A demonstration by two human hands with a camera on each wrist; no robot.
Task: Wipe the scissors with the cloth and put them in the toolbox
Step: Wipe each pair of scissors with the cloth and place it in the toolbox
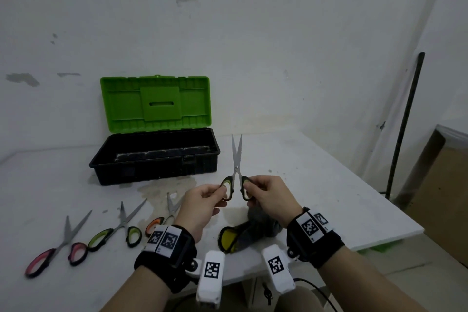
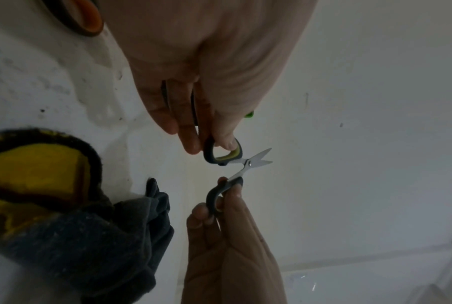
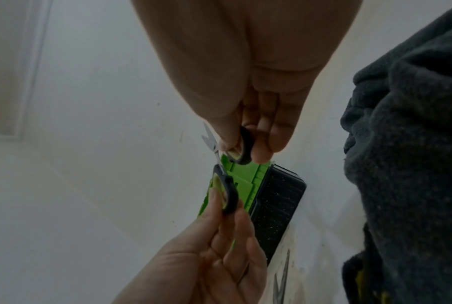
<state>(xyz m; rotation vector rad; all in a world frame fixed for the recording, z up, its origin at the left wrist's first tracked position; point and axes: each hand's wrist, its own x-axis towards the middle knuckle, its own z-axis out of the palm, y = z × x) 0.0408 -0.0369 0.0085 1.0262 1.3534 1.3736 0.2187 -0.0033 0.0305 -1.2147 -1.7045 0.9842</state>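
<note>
Both hands hold one pair of green-and-black-handled scissors [image 1: 237,159] upright above the table, blades slightly apart and pointing away from me. My left hand [image 1: 217,191] pinches the left handle loop [image 2: 221,153]. My right hand [image 1: 249,189] pinches the right handle loop [image 3: 241,147]. The dark grey cloth [image 1: 263,225] lies bunched on the table just below the hands, with a yellow-and-black patch at its near end. The toolbox [image 1: 154,157] stands open at the back left, black tub and green lid [image 1: 155,104] raised.
Three more pairs of scissors lie on the table to my left: pink-handled [image 1: 58,248], green-handled [image 1: 119,228] and orange-handled [image 1: 164,215], the last partly under my left wrist. The white table's edge [image 1: 395,235] runs close on the right. A dark pole [image 1: 405,124] leans against the wall.
</note>
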